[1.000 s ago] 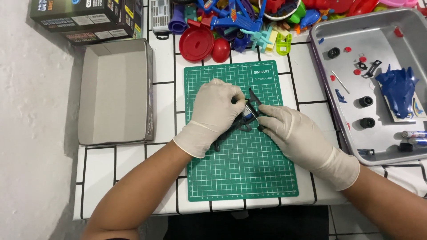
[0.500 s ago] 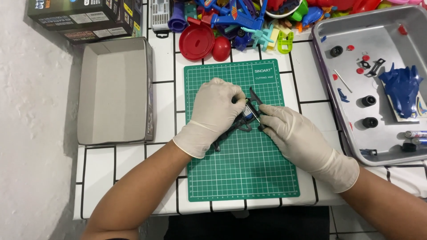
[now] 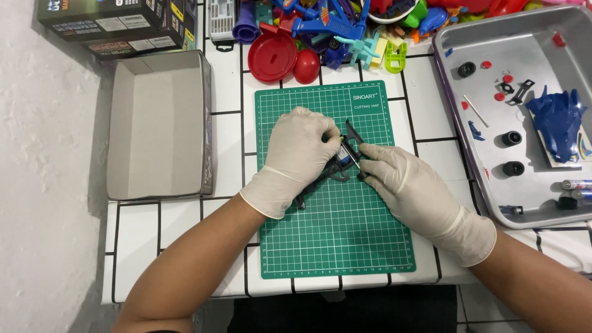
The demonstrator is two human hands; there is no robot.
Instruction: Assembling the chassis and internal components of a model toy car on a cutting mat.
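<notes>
- Gripping a dark plastic chassis frame (image 3: 327, 176) over the green cutting mat (image 3: 336, 234), the gloved left hand (image 3: 302, 151) is closed around the frame's upper part and pins it against the mat.
- Closed in a pinch, the gloved right hand (image 3: 401, 179) holds a thin metal rod (image 3: 350, 154), seemingly an axle or tool, its tip at a small blue part on the frame.
- Beside the mat on the tiled worktop (image 3: 228, 129) sit an empty cardboard box lid (image 3: 157, 123) and a metal tray (image 3: 456, 123) holding black wheels (image 3: 512, 139) and a blue car body shell (image 3: 558, 120).
- Judged from this grip, the rod could slip off the small part and jab the glove, since the fingertips crowd the tip.
- Too much pressure might bend the thin frame or flick the tiny piece off the mat.
</notes>
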